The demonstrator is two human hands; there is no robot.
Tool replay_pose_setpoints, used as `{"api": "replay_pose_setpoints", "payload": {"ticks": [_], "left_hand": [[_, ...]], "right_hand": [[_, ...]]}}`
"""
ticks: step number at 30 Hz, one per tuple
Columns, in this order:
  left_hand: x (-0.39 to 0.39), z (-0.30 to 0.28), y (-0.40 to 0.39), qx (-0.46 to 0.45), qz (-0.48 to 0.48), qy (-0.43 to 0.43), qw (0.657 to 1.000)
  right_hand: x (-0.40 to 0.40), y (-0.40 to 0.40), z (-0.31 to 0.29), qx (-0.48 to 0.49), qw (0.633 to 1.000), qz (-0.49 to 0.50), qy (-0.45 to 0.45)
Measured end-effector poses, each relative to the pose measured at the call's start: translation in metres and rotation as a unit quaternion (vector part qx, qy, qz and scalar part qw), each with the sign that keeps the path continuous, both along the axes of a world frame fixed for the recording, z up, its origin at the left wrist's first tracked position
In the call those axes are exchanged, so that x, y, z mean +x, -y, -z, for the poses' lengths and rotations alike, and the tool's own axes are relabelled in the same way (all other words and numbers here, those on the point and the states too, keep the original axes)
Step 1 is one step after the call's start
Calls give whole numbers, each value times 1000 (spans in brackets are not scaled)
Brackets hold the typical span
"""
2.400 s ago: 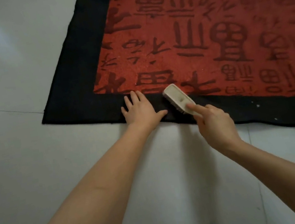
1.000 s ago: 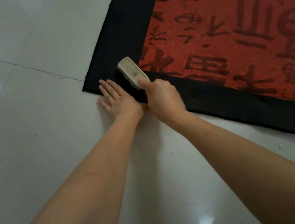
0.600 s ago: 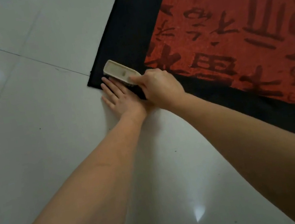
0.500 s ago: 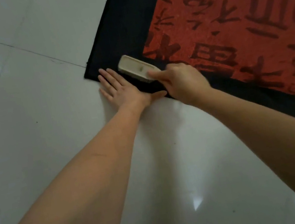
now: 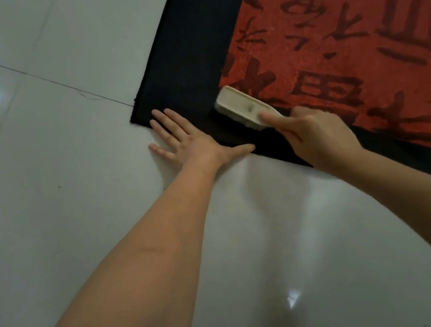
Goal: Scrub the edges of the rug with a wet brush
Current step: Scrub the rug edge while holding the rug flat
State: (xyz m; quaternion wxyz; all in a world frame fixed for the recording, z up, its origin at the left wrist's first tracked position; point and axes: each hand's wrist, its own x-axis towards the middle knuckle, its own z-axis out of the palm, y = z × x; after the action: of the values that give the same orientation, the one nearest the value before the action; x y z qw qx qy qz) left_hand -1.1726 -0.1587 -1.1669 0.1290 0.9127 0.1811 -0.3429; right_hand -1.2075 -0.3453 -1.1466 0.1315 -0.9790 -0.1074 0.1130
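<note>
A red rug (image 5: pixel 344 34) with dark characters and a wide black border (image 5: pixel 183 53) lies on the floor, its near left corner in the middle of the view. My left hand (image 5: pixel 190 141) lies flat with spread fingers across that corner, partly on the border and partly on the tile. My right hand (image 5: pixel 313 134) grips a cream scrubbing brush (image 5: pixel 243 108) by its handle. The brush rests bristles down on the black border, next to the red field, to the right of my left hand.
Glossy white floor tiles (image 5: pixel 57 205) surround the rug on the left and near sides, with a dark grout line (image 5: pixel 29 76) running to the rug's corner. Ceiling light reflections show on the tiles.
The brush has slid to the right along the near border, away from the corner and my left hand. My left hand stays flat on the rug's corner.
</note>
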Motion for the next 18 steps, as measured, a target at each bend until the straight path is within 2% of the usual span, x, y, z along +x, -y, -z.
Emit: {"api": "replay_pose_setpoints", "payload": {"ticks": [2,7,10,13,15,18], "left_hand": [[3,2,-2,-1,-4,-17,1000],[4,9,-3,15,-6,4,1000],[6,8,-2,-4,-9,-6,1000],[2,3,-3,-23,-4,-19,1000],[3,0,-2,-23,-6,-28,999],[7,-4,-2,-20,-1,-28,999]], "right_hand": [[-4,-9,2,-21,1000,-7,-15],[71,-106,11,-19,998,-53,7],[64,-71,15,-24,996,-82,4],[15,-13,7,-4,999,-43,24],[22,-23,12,-9,999,-38,17],[61,-79,14,-31,997,-74,13]]}}
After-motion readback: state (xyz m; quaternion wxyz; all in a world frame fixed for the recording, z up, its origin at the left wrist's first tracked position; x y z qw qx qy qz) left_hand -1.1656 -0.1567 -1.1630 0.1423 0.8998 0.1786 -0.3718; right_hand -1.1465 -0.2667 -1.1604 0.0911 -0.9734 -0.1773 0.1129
